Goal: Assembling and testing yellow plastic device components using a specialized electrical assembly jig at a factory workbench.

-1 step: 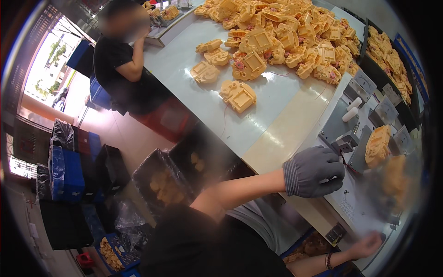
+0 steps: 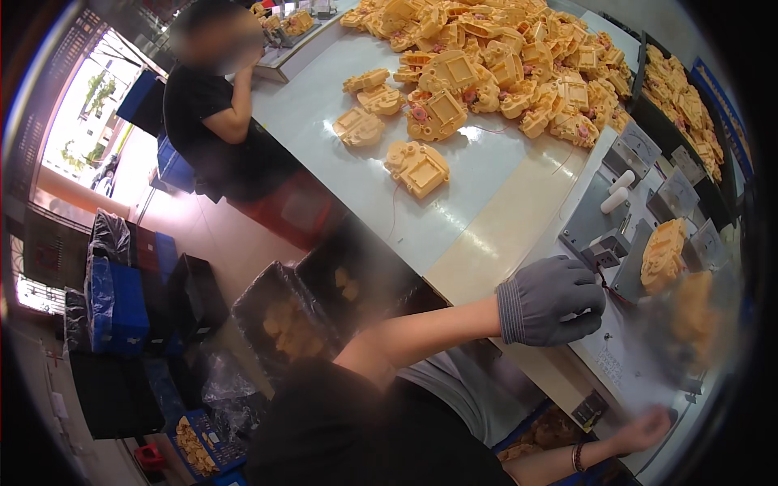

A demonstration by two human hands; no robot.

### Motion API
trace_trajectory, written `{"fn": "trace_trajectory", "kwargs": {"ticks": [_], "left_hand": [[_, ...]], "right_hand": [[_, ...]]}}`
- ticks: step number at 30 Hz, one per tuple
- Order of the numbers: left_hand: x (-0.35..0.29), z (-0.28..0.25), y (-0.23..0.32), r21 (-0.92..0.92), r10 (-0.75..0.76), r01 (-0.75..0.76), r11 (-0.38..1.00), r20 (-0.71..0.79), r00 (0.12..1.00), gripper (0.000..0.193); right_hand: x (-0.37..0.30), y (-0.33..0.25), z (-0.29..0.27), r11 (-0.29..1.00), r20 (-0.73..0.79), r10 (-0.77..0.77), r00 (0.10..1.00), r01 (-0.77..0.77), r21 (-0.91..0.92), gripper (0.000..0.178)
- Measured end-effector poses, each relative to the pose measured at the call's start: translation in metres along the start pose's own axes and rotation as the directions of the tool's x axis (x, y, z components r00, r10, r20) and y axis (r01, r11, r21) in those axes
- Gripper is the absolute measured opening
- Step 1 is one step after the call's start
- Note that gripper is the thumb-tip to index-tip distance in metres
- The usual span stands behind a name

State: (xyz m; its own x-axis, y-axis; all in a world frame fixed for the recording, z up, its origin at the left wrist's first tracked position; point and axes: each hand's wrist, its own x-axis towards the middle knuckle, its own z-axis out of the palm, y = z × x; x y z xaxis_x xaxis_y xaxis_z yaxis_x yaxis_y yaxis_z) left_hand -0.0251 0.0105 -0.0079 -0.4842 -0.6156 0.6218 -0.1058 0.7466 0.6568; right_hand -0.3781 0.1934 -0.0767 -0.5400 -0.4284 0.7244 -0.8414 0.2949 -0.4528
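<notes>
My left hand, in a grey glove, rests at the near edge of the workbench. Its fingers are curled under, and whatever they may hold is hidden. Just beyond it stands a metal test fixture with two white knobs. A yellow plastic housing sits upright on that fixture, and a blurred yellow part shows nearer. My right hand, bare with a bracelet at the wrist, is low at the right by the bench edge. Its fingertips meet a small dark shape; blur hides the fingers.
A large heap of yellow housings covers the far bench, with one single housing closer. At the right stands a black bin of housings. Lined bins stand below at the left. Another person is at the far left.
</notes>
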Motion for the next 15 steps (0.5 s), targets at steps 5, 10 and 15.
{"fn": "trace_trajectory", "kwargs": {"ticks": [5, 10, 15], "left_hand": [[0.000, 0.000, 0.000, 0.000, 0.000, 0.000, 1.000, -0.011, 1.000, 0.012], [0.000, -0.001, 0.000, -0.008, -0.004, 0.004, 1.000, -0.005, 1.000, 0.012], [0.000, 0.000, 0.000, -0.001, -0.003, 0.003, 1.000, -0.004, 1.000, 0.013]], "right_hand": [[0.000, 0.006, 0.001, 0.998, 0.012, 0.036, 0.999, -0.036, 0.043, 0.014], [0.001, 0.017, 0.001, 0.996, 0.025, -0.012, 1.000, 0.010, 0.088, 0.014], [0.001, 0.029, 0.000, 0.997, 0.027, -0.044, 0.999, 0.042, 0.071, 0.017]]}}
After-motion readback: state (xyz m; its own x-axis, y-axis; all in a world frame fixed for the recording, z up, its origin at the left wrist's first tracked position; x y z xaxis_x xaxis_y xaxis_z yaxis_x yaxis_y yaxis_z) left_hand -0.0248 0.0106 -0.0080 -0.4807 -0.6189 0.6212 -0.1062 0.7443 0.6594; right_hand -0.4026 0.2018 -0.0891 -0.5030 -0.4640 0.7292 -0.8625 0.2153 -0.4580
